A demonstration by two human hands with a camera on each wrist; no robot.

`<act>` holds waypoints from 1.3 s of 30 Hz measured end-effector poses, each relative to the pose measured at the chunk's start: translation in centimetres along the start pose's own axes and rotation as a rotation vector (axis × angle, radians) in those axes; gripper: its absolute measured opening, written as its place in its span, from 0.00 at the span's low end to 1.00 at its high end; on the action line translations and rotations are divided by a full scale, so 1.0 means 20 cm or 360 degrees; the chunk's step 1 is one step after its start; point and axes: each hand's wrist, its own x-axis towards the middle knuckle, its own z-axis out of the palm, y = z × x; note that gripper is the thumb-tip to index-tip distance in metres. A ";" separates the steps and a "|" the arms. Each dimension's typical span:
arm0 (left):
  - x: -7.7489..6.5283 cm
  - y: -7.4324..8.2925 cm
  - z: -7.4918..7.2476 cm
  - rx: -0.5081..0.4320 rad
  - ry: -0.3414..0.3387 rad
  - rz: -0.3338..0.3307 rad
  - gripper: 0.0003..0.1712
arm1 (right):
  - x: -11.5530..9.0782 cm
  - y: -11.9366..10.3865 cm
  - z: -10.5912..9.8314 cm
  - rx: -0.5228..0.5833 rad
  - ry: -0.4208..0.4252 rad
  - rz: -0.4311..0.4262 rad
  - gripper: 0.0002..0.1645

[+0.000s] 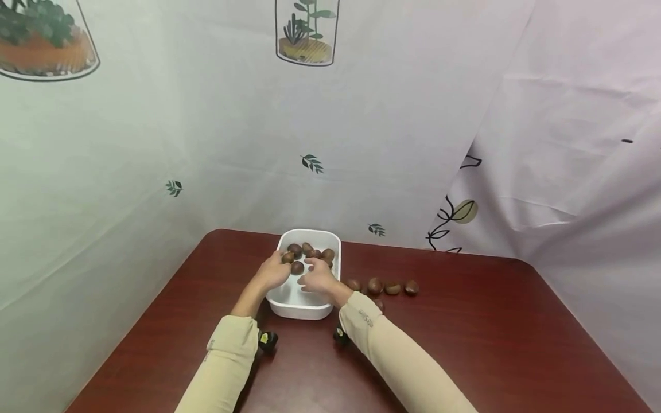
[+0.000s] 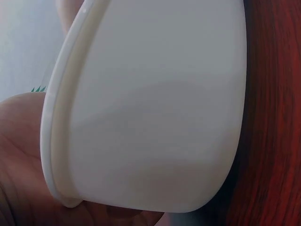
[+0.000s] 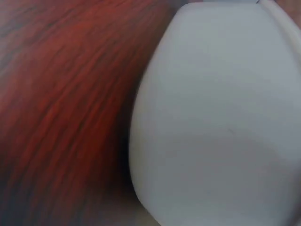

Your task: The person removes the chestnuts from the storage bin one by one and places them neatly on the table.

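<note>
Left grip [image 1: 273,271] was over the tray's left rim, thumb and fingers right beside one chestnut [image 1: 287,258], and whether they pinched it, I couldn't tell! Right grip [image 1: 317,279] was over the other side, fingers loosely parted, no hold showing. Wrist views gave little away: the outer wall of the white tray [image 1: 299,312] blocked its contents. Behind the right grip, chestnuts sat partly covered; out on the table [image 1: 485,321], another peeked past the right sleeve [image 1: 392,350]. One dark chestnut lay squarely between both grips, others just beyond, bunched in the tray's far half. Rounded, brown, softly shiny, they were, some nearly black-brown!
</note>
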 end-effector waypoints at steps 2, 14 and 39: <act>0.00 0.00 0.01 -0.0014 -0.0008 -0.0009 0.37 | 0.03 0.02 0.01 0.0099 0.0004 0.0053 0.45; -0.01 0.01 0.00 -0.0038 0.0007 -0.0023 0.38 | 0.11 0.03 0.03 0.0239 -0.0207 0.0078 0.45; 0.00 0.01 0.01 -0.0089 0.0025 -0.0018 0.39 | 0.07 0.06 0.07 0.0213 -0.1075 0.0070 0.18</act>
